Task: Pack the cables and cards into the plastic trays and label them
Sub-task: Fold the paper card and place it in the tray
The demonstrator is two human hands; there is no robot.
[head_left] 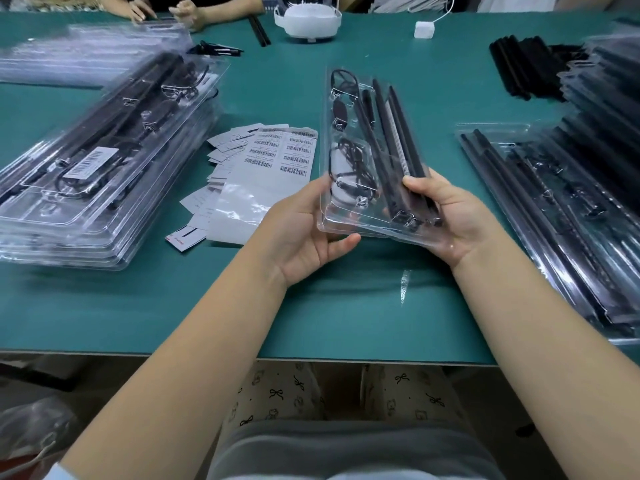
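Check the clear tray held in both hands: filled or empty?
Filled. The tray holds coiled black cables and long black strips; no barcode label shows on it.

A white fan (307, 20) and a small white box (424, 29) sit at the green table's (311, 306) far edge.

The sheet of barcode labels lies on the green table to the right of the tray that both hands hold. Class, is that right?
Not quite. The head view shows the sheet of barcode labels on the green table to the left of the tray, which the left hand and right hand hold.
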